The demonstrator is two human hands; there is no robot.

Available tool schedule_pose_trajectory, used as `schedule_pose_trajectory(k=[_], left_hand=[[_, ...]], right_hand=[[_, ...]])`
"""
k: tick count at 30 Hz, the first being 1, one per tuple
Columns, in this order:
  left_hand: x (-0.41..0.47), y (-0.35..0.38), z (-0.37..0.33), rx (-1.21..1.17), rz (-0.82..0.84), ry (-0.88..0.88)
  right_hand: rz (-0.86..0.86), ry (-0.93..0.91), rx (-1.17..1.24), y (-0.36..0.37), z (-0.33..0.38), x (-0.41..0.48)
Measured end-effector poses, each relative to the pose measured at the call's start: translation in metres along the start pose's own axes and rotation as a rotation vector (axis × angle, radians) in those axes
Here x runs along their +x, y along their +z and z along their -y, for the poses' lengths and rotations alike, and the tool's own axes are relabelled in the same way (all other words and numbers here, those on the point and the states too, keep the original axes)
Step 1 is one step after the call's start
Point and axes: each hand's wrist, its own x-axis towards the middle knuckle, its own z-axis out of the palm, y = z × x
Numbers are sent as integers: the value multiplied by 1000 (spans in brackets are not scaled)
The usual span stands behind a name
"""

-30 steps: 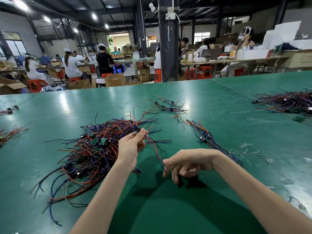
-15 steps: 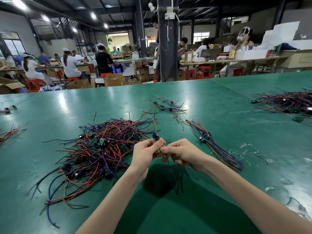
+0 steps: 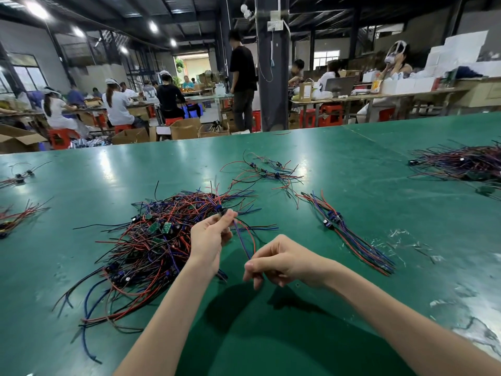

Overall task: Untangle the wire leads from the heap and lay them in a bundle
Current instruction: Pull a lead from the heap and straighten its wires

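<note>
Red and blue strands of one lead (image 3: 241,240) stretch between the two hands, just above the near edge of the heap (image 3: 151,234). The left hand (image 3: 210,240) pinches the top end, where a small dark part sits, thumb and forefinger tight on it and the other fingers curled underneath. The right hand (image 3: 282,260) pinches the strands lower down between thumb and forefinger, with the loose tails hanging below. The lead is up off the table (image 3: 352,164), and the bundle (image 3: 355,241) lies to the right, well apart from the heap. Now the risk: from where I stand I cannot tell whether every strand is free, because wires fan out right behind the left fingertips. If one is looped under its neighbours, a firm pull to the right will likely drag a clump along, tighten a knot, or strain the joint at that little part. The red strand bows out from the blue, so it could snag on the way over. A light pinch on thin wire may also slip. And if the lead lands crosswise on the bundle, it will tangle again.
</note>
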Motion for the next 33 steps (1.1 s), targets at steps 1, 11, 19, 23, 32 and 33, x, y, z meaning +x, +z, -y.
schedule_pose_trajectory(k=[1, 11, 19, 23, 32, 33], left_hand=[[2, -3, -1, -12, -22, -2], [6, -6, 1, -5, -70, 11], [2, 1, 5, -30, -32, -6], [-7, 10, 10, -15, 19, -75], [-24, 26, 27, 73, 169, -161], [-24, 25, 27, 69, 174, -164]], right_hand=[[25, -3, -5, 1, 0, 0], [83, 32, -43, -2, 2, -1], [176, 150, -51, -11, -1, -1], [-22, 156, 32, -21, -4, 4], [-349, 55, 167, -25, -16, 12], [-353, 50, 169, -25, -16, 13]])
